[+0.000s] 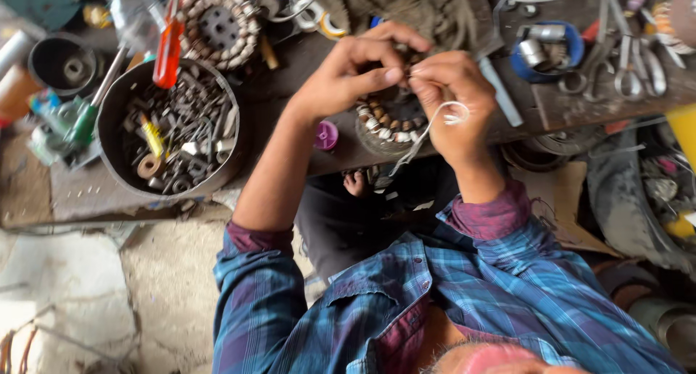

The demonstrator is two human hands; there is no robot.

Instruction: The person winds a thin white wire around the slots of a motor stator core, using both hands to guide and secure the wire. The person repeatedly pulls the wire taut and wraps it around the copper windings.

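My left hand (355, 73) and my right hand (453, 102) meet above a round wound stator (388, 124) with copper coils that rests on the dark workbench (80, 192). Both hands pinch something small at the stator's top edge; what it is stays hidden by my fingers. A white string (428, 127) loops through my right hand's fingers and hangs down over the stator's side. My sleeves are blue and purple plaid.
A round metal pan (119, 105) of bolts and scrap parts stands at left, with a red-handled screwdriver (169, 51) across its rim. Another stator (217, 26) lies behind. Scissors and pliers (631, 62), a blue tin (547, 47) and a purple cap (326, 134) sit around.
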